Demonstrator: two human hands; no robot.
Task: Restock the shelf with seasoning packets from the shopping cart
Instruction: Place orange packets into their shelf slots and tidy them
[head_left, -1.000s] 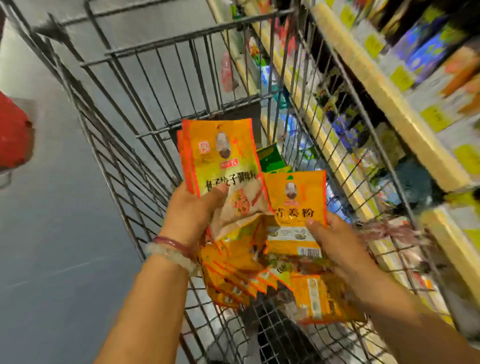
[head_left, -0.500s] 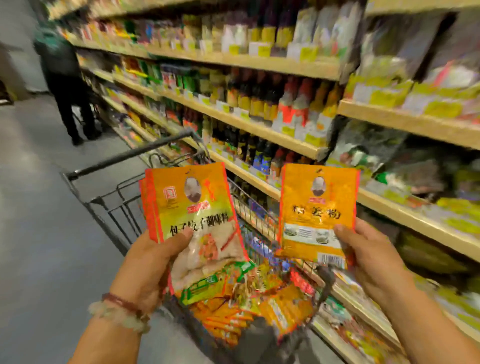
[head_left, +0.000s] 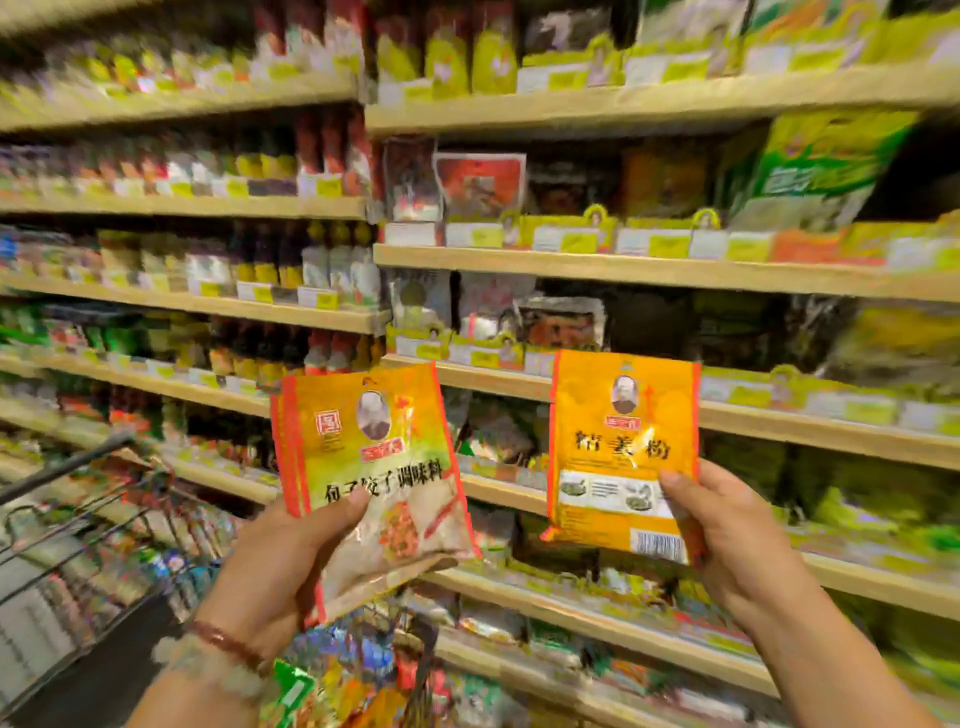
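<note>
Our left hand (head_left: 270, 561) holds a small stack of orange-yellow plastic seasoning packets (head_left: 371, 478) with a clear window in the lower part; the thumb lies across the front and the fingers are curled behind. It seems to be more than one packet, because a second edge shows at the left side. Our right hand (head_left: 727, 540) pinches one flat orange-yellow seasoning packet with black characters (head_left: 623, 452) at its lower right corner, thumb on the front. Both are lifted upright before the shelves and touch nothing else.

We judge the risk is here: the right packet is held only by one corner, so it may swing or slip when we push it between other goods. The stack in the left hand may fan out and drop a packet. Also, the two kinds look much alike, so one may go to the wrong place.

Before us stand long wooden shelves (head_left: 649, 270) with yellow price tags, full of bottles and bags, strongly blurred. At lower left is the grey wire shopping cart (head_left: 67, 467), with more packets below our hands.
</note>
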